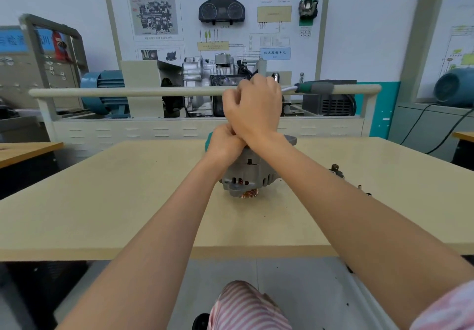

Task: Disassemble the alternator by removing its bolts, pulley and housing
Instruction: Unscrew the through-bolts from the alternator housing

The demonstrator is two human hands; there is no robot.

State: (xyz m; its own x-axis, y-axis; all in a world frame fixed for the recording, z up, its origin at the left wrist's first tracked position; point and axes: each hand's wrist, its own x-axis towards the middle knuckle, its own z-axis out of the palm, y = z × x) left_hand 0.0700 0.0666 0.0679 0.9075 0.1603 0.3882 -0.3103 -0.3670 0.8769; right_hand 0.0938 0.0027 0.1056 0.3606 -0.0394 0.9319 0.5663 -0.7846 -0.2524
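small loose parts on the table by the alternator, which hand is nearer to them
Right. The right hand is raised above the alternator, gripping a tool on the side where the loose parts lie. The left hand rests on the alternator's far side.
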